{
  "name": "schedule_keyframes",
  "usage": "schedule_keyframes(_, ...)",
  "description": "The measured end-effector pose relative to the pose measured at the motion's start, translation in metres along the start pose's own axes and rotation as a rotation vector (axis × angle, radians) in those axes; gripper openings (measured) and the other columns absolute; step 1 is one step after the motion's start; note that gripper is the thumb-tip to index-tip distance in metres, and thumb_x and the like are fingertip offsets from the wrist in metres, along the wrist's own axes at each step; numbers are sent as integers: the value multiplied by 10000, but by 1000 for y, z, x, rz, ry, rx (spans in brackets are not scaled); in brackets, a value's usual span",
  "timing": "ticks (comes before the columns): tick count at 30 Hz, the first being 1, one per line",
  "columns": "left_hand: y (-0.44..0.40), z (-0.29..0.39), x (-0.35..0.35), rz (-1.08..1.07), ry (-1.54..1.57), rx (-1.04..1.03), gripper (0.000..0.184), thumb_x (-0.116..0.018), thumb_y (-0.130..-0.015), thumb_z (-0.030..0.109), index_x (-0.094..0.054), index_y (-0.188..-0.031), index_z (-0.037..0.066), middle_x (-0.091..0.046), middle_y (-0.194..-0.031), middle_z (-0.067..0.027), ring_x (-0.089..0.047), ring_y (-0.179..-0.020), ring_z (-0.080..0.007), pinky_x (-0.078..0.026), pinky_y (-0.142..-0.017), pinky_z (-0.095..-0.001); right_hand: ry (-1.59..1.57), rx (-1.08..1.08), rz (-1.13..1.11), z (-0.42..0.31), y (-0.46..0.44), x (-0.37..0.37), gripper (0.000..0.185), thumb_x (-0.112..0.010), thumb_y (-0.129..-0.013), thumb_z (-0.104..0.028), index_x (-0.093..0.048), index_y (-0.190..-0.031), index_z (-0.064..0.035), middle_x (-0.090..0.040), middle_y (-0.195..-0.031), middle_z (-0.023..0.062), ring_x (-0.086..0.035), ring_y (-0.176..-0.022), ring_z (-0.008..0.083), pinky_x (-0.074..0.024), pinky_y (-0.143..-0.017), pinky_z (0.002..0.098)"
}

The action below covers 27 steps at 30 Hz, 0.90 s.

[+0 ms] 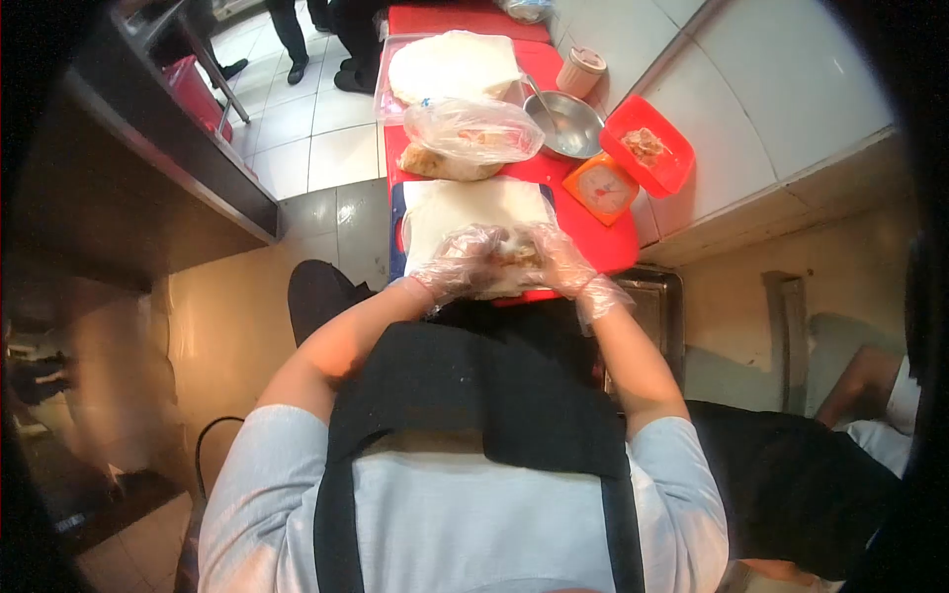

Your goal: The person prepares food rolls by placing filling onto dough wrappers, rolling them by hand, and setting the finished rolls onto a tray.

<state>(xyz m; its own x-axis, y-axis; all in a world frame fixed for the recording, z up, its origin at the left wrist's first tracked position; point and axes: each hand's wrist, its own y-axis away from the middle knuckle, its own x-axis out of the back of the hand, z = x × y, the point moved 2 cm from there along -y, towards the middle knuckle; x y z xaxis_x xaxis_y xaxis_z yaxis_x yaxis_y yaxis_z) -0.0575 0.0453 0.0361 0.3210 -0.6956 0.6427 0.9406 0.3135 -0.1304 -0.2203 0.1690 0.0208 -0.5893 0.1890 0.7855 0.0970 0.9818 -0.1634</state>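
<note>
My left hand (465, 259), in a clear plastic glove, curls over the near part of a white sheet of food (474, 205), perhaps dough or bread. From the other side my right hand (561, 259), gloved the same way, has its fingers bent inward. Between the two hands shows a brownish, lumpy filling (518, 251), with the white sheet's near edge around it. Both hands grip this filled part. The sheet lies on a dark blue board (397, 222). My fingertips are partly hidden by the gloves and the food.
Beyond the board lies a plastic bag (474, 128) of food, then a white stack (453, 65) on a clear tray. To the right are a metal bowl (565, 127) with a utensil, an orange scale (602, 188), a red container (669, 161) and a lidded jar (580, 71). Other people stand nearby.
</note>
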Motion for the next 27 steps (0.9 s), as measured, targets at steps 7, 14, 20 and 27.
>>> schedule_keyframes(7, -22, 14, -19, -140, -103, 53, 370, -713, -834, 360, -657, -1067, 79, -668, -1004, -173, -631, -985, -370, -481, -851, -454, 189, -11, -21, 22, 12, -5, 207, -728, -796, -142, -654, -976, -70, -648, -953, 157, -632, -941, 367, -511, -804, 442)
schedule_keyframes(14, -26, 8, -18, -80, -108, 38, 382, -722, -832, 397, -645, -1012, 70, -661, -868, -201, -647, -871, -372, -491, -766, -461, -193, -165, 53, 15, 15, 22, 395, -771, -772, -147, -672, -1147, -70, -684, -1081, 187, -653, -1036, 360, -527, -885, 405)
schedule_keyframes(20, -26, 12, -35, -42, 69, -24, 246, -697, -872, 309, -702, -978, 86, -693, -897, -184, -659, -884, -377, -498, -775, -452, 29, 5, 35, 33, 17, 2, 193, -687, -721, -55, -655, -910, -31, -640, -877, 193, -629, -885, 401, -507, -797, 453)
schedule_keyframes(27, -30, 14, -24, -175, -44, -92, 247, -705, -863, 311, -683, -940, 77, -662, -870, -163, -644, -809, -345, -489, -753, -457, -208, -79, 182, 28, 27, 18, 339, -702, -767, -100, -669, -1099, -43, -676, -931, 159, -658, -905, 323, -522, -816, 370)
